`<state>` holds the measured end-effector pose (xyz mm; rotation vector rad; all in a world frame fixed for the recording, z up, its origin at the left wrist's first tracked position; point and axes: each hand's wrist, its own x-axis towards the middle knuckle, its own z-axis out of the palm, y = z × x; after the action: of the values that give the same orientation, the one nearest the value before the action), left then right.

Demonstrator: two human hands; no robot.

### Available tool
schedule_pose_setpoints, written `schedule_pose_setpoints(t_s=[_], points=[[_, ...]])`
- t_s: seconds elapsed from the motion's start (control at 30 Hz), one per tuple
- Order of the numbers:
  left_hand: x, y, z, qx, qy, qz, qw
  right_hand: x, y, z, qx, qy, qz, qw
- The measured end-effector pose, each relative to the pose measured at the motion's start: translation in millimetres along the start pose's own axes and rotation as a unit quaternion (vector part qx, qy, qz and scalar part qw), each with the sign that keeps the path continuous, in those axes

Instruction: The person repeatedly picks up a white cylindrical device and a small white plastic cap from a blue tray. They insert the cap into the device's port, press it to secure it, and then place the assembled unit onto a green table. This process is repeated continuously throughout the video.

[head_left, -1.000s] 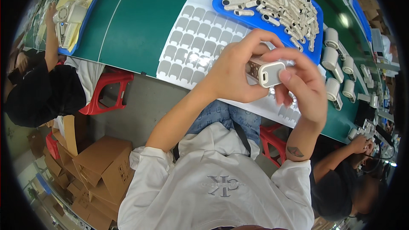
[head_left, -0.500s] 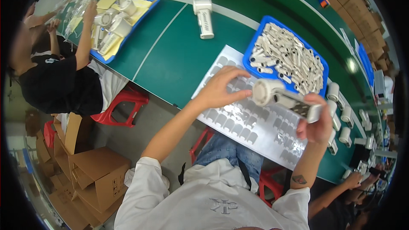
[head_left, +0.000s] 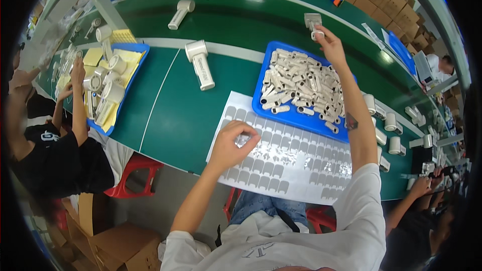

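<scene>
My right hand (head_left: pixel 330 47) is stretched far forward over the green belt, its fingers closed on the lower end of a white handheld fan (head_left: pixel 313 20). My left hand (head_left: pixel 232 145) hovers over the left part of a white sheet of grey stickers (head_left: pixel 291 190). Its thumb and fingertips meet in a ring; whether something small is between them is hidden. Beyond the sheet a blue tray (head_left: pixel 258 90) holds many small white parts (head_left: pixel 306 80) with dark ends. Another white handheld fan (head_left: pixel 201 65) lies on the green table to the left of the tray.
At left, a co-worker's hand (head_left: pixel 78 70) is by a blue tray (head_left: pixel 123 98) of fans on yellow sheets. One fan (head_left: pixel 181 14) lies on the belt. Several white fans (head_left: pixel 395 145) stand at right. Cardboard boxes (head_left: pixel 125 246) and a red stool (head_left: pixel 133 175) are lower left.
My right hand has carried the fan from above the sheet forward over the belt. My left hand has drawn its fingers together above the stickers. The whole view has shifted.
</scene>
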<state>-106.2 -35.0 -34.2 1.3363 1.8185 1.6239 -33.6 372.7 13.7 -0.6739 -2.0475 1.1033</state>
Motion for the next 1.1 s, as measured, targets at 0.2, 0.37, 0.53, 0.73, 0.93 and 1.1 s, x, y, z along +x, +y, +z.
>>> schedule_pose_setpoints(t_s=[0.2, 0.37, 0.53, 0.73, 0.93, 1.1], points=[[0, -2, -3, 0.001, 0.012, 0.004, 1.000, 12, 54, -10, -0.276, -0.066, -0.056, 0.957], [-1, 1, 1, -0.007, 0.010, -0.020, 1.000, -28, 7, -58, -0.365, -0.033, -0.128, 0.921], [0, -2, 5, -0.004, 0.009, -0.023, 1.000, -147, -65, -143, -0.299, -0.024, -0.036, 0.953], [-1, -1, 6, 0.022, 0.010, -0.040, 0.999, -322, -66, -258, -0.438, -0.087, 0.158, 0.881], [1, -3, 10, 0.074, 0.016, -0.034, 0.997, -377, -31, -242, -0.422, -0.014, 0.090, 0.902], [1, 8, -1, 0.069, -0.060, -0.028, 0.995, -382, -23, -272, -0.284, 0.001, 0.109, 0.953]])
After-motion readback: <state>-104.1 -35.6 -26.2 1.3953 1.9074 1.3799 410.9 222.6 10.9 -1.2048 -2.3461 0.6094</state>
